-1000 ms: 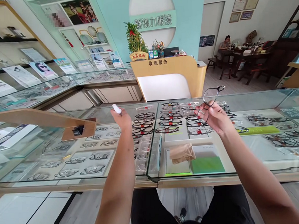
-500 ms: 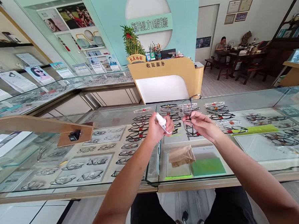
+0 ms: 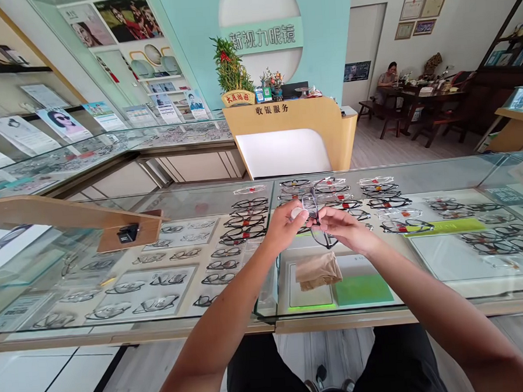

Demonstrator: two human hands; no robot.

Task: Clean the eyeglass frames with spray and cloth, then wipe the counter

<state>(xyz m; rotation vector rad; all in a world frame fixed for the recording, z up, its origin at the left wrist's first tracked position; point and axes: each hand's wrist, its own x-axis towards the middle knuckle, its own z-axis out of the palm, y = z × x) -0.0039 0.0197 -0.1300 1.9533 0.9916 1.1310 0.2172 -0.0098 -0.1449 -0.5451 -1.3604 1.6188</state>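
My left hand (image 3: 286, 223) is closed around a small white spray bottle (image 3: 296, 213), mostly hidden by the fingers. Right beside it, my right hand (image 3: 339, 226) pinches a pair of dark-framed eyeglasses (image 3: 325, 237) near the bridge. The glasses are turned on end, one lens above the fingers and one below. Bottle and glasses are close together; I cannot tell whether they touch. Both hands are above the glass counter (image 3: 268, 327). Nearer to me on it lies a folded brown cloth (image 3: 318, 271), beside a green sheet (image 3: 363, 289).
Rows of eyeglass frames (image 3: 244, 221) show in the display case. To the left a wooden stand (image 3: 127, 232) juts over the counter. Beyond are a cashier desk (image 3: 284, 124) with a plant (image 3: 232, 69), and a person (image 3: 387, 81) seated at a dark table.
The bottle has come to the right and turned toward the glasses. My right hand has moved left and slightly down with the glasses, so the two hands are now nearly together.
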